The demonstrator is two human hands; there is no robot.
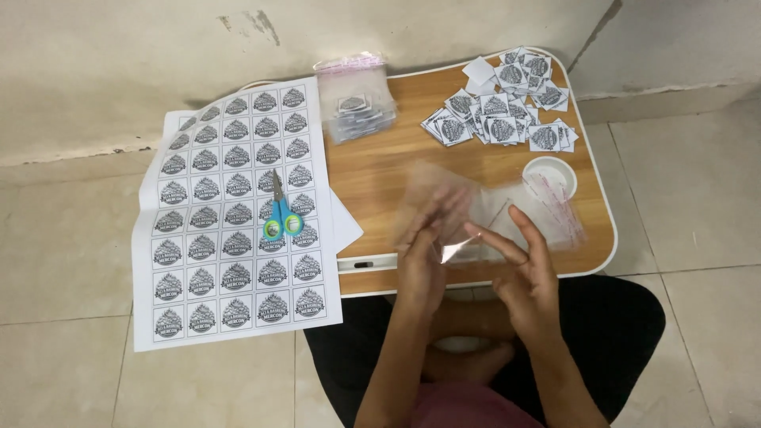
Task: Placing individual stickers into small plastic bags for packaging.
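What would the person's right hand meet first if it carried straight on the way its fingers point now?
Most likely the clear plastic bag that the right hand already touches. Beyond it lie the stack of clear bags and the round white cup holder; depth is uncertain.

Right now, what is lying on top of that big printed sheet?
Blue-handled scissors lie on the printed sheet, blades pointing away from the person. They cover parts of a few printed squares; what is under the sheet itself cannot be seen.
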